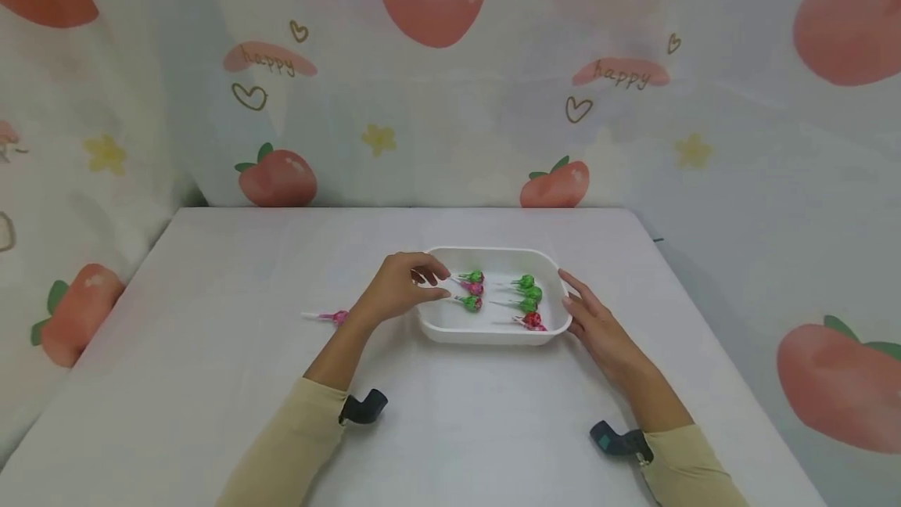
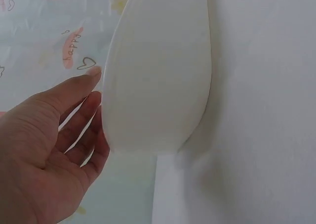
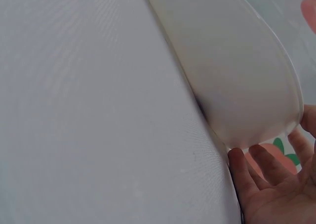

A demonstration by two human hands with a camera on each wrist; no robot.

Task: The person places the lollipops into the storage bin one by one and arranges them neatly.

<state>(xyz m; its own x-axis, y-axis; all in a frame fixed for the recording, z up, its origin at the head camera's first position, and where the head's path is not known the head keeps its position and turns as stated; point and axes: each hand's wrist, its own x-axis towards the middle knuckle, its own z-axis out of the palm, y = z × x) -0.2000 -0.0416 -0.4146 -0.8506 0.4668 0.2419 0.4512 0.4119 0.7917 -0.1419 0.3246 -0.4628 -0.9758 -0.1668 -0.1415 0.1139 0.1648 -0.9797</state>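
A white tray (image 1: 486, 337) sits on the table with several wrapped lollipops in two columns. Its left column has two green lollipops (image 1: 472, 303) and a pink one (image 1: 475, 288); on the right lie green lollipops (image 1: 528, 305), a red one (image 1: 531, 319) and a pink one. My left hand (image 1: 397, 288) reaches over the left rim, thumb and fingers apart near the left column's sticks. The tray wall (image 2: 158, 75) hides its fingertips in the left wrist view. My right hand (image 1: 601, 331) touches the tray's right end, fingers extended against the outer wall (image 3: 247, 85).
Another pink lollipop (image 1: 336, 318) lies on the white table (image 1: 211, 382), left of the tray and partly behind my left wrist. A patterned cloth (image 1: 450, 116) rises behind the table's back edge. Dark wrist cameras (image 1: 366, 407) are strapped at both sleeves.
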